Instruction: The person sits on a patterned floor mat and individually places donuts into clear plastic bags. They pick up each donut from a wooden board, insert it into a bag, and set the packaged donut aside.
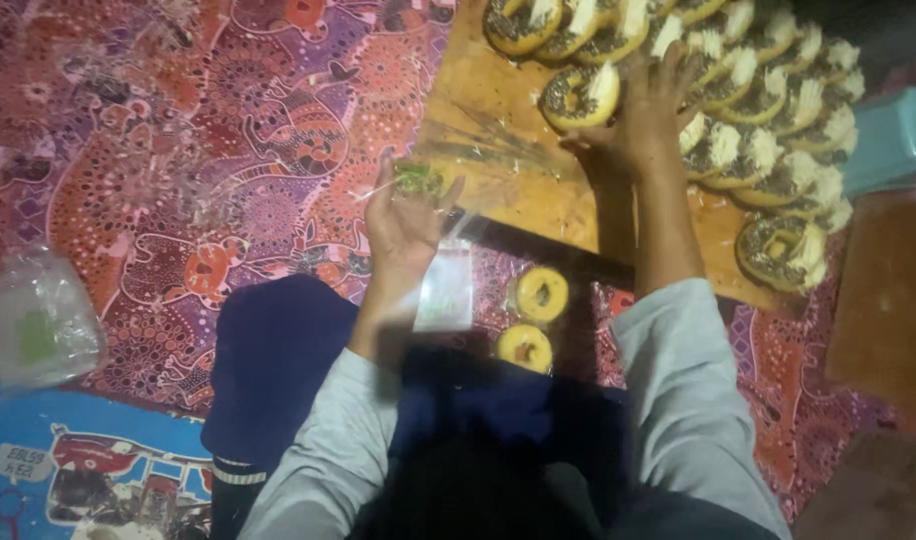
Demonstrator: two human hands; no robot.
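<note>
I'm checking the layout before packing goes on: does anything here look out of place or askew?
Mostly orderly: doughnuts overlap in rows on the wooden board. One doughnut sits apart from the rows by the right hand, and two bagged doughnuts lie off the board on the patterned cloth.

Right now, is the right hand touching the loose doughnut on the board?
Touching. In the head view the right hand has its fingers against the side of the loose doughnut on the wooden board; no gap shows between them.
</note>
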